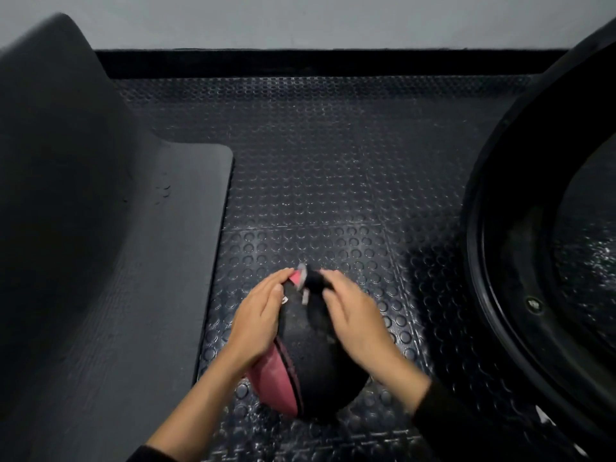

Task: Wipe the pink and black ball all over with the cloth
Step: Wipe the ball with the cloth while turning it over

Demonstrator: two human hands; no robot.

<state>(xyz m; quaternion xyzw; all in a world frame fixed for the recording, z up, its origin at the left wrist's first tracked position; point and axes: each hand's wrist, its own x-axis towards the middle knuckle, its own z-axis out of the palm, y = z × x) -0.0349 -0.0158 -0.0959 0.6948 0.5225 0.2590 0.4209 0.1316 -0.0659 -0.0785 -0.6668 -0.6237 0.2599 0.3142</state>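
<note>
Studded black floor (316, 161) beneath ball (320, 371), left hand (258, 315) flat against it, right hand (356, 315) curled round cloth (315, 282).

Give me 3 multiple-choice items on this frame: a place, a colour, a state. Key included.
1. Where is the ball? A on the studded floor B on a shelf C in a basket
2. The ball's colours? A pink and black B blue and white C green
3. The right hand? A hangs idle B holds the cloth on the ball C lifts the ball
1A: it sits on the studs. 2A: pink panel beside black. 3B: cloth bunched at its fingers atop the ball.
</note>
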